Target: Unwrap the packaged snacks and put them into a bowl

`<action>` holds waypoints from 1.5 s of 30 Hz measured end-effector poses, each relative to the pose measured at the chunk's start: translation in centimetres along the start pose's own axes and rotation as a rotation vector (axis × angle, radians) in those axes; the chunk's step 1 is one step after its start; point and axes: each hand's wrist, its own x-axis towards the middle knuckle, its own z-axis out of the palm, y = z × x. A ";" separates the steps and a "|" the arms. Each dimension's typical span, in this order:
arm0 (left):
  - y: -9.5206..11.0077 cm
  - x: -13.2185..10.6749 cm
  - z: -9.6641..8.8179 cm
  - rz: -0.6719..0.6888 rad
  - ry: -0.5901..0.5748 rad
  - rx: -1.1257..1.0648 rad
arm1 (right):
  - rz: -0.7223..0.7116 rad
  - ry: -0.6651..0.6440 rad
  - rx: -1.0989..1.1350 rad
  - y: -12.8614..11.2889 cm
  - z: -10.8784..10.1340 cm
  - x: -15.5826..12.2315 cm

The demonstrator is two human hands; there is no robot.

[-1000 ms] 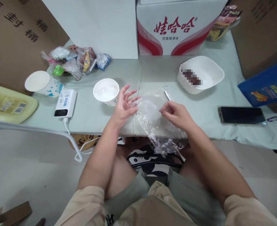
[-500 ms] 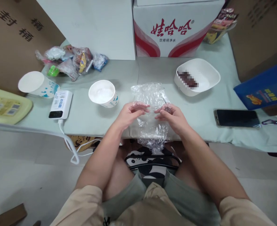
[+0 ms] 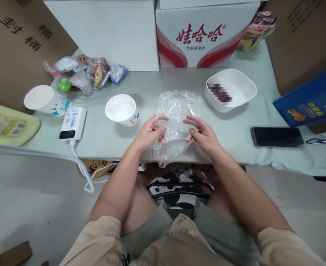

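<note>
A crumpled clear plastic sheet [image 3: 176, 111] is held up above the near edge of the pale green table [image 3: 104, 133]. My left hand [image 3: 150, 133] grips its left side with curled fingers. My right hand [image 3: 200, 133] grips its right side the same way. The two hands are about a hand's width apart, with the film stretched between them. A white paper cup [image 3: 122, 109] stands just left of my left hand. A thin metal tool [image 3: 192, 111] shows through the plastic near my right hand.
A white bowl [image 3: 232, 83] sits at the back right and a black phone [image 3: 277, 136] lies to its right. A power bank [image 3: 72, 122] with a cable, a second cup [image 3: 45, 99] and snack bags [image 3: 85, 72] are on the left. Cartons line the back.
The plastic sheet has been lifted and pulled up off my lap. My hands moved from pinching close together to holding its two sides apart.
</note>
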 end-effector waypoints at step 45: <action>0.7 0.5 0.9 -0.237 0.031 -0.373 | 0.045 0.045 -0.007 -0.6 0.8 0.6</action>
